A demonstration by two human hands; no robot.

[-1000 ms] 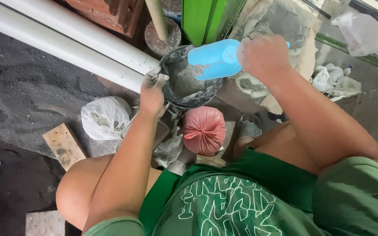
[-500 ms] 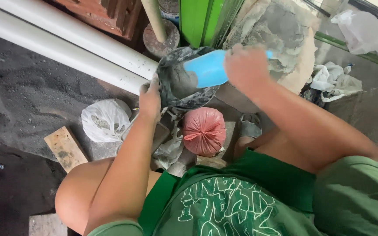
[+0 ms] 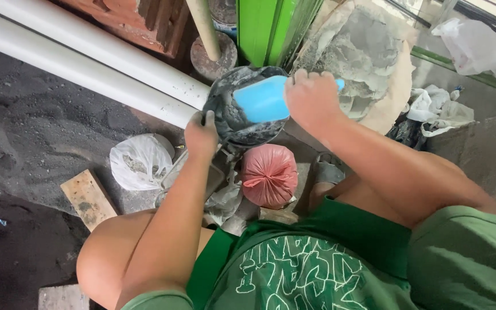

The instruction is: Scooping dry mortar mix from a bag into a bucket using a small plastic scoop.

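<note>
My left hand (image 3: 202, 133) grips the near rim of a round dark bowl (image 3: 229, 117) smeared with grey cement. My right hand (image 3: 312, 100) holds a light blue plastic scoop (image 3: 264, 99), tipped with its mouth down inside the bowl. What comes out of the scoop is hidden. Just below the bowl sits a tied pink plastic bag (image 3: 269, 174). My knees and green shirt fill the bottom of the view.
Two white pipes (image 3: 87, 63) run diagonally at the upper left. A white bag (image 3: 140, 162) and a wooden block (image 3: 89, 199) lie on dark sand at left. A pile of grey cement (image 3: 362, 51) on a sack sits at upper right, next to green posts (image 3: 265, 28).
My right hand has swung the blue scoop to the left and down, from beside the bowl into it. My left hand has stayed on the rim.
</note>
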